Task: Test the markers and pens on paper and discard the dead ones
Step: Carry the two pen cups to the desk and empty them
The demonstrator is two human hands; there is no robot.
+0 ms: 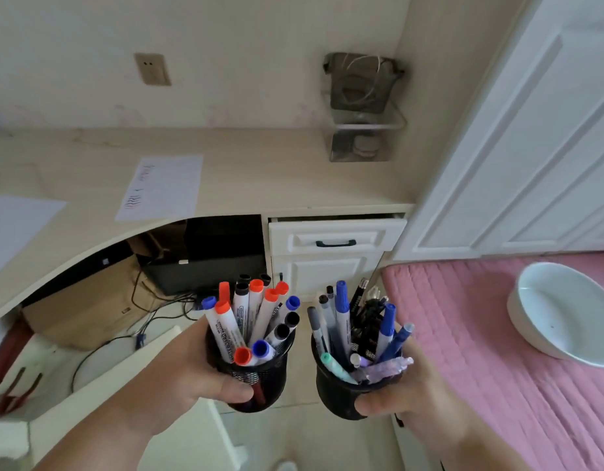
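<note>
Gripping a black mesh cup (256, 379), the left hand (188, 368) has its fingers and thumb curled round the cup's wall; the cup is packed with whiteboard markers (241, 321) standing cap-up, their caps red, blue and black. Just beside it, the right hand (412, 392) clasps a second black cup (338, 392) the same way, this one crammed with pens (341, 321) in blue, grey, black, mint and lilac. Both cups are held upright in the air, close together but apart. Off to the right lies a pink bed cover (497, 351) with a white bowl (562, 311) on it. Farther ahead is a pale desk (259, 171), where a sheet of paper (161, 188) carries red and blue scribbles. Below the desktop a white drawer (334, 236) stands slightly open.
</note>
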